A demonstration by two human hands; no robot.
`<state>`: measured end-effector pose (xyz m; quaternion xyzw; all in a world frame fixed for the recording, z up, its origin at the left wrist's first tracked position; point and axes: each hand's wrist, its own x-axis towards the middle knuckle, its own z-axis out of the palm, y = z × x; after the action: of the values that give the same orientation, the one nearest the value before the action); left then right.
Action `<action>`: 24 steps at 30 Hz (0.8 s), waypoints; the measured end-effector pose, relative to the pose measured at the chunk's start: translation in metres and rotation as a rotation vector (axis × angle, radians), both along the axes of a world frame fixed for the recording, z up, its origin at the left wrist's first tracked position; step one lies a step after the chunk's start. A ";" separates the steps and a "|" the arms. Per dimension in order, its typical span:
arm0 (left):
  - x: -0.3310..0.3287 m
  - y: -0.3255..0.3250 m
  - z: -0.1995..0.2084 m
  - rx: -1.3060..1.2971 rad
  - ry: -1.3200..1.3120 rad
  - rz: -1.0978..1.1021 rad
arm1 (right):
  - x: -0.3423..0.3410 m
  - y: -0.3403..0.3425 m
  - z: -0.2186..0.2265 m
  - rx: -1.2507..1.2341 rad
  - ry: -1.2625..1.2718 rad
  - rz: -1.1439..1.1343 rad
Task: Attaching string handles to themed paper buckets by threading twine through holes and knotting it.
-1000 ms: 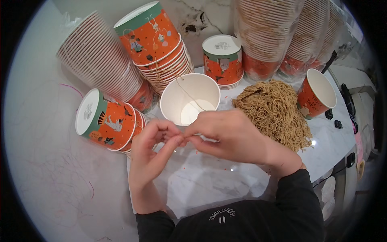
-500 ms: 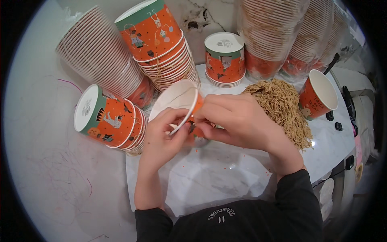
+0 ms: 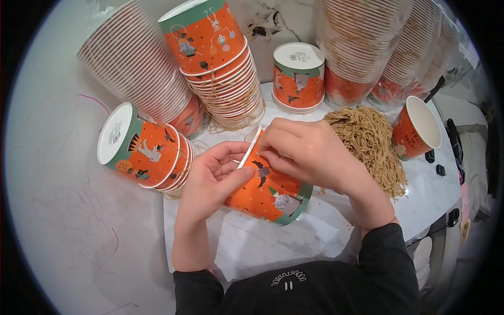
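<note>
An orange paper bucket (image 3: pixel 257 191) with bats, a ghostly figure and a green base band lies tilted before me, its white rim toward the upper left. My left hand (image 3: pixel 202 181) grips that rim, thumb on the outer wall and fingers on the inner side. At the wall just below the rim, my right hand (image 3: pixel 310 152) is closed in a pinch; what sits between the fingertips is mostly hidden. Beside the right hand lies a heap of tan cords (image 3: pixel 365 152). A nested stack of buckets (image 3: pixel 226 79) behind has tan cord loops hanging along its rims.
A short stack (image 3: pixel 147 147) leans at left, near a tall white-rimmed stack (image 3: pixel 136 63). Upside-down buckets (image 3: pixel 298 79) stand at the back, beside wrapped stacks (image 3: pixel 362 42). One upright bucket (image 3: pixel 417 128) stands at right, near small black pieces (image 3: pixel 440 169) on the marbled table (image 3: pixel 257 247).
The held bucket has turned: its open mouth faced me before, and now its printed side and green base band show. Both hands stay at the rim.
</note>
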<state>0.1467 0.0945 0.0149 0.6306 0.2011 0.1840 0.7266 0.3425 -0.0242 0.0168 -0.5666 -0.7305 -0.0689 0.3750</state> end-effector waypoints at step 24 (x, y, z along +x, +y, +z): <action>0.024 0.010 -0.044 -0.177 0.009 -0.031 | 0.010 0.005 -0.012 -0.152 0.099 -0.005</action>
<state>0.1710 0.1048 -0.0289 0.5679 0.2100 0.1515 0.7813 0.3525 -0.0194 0.0051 -0.5980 -0.7127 0.0140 0.3664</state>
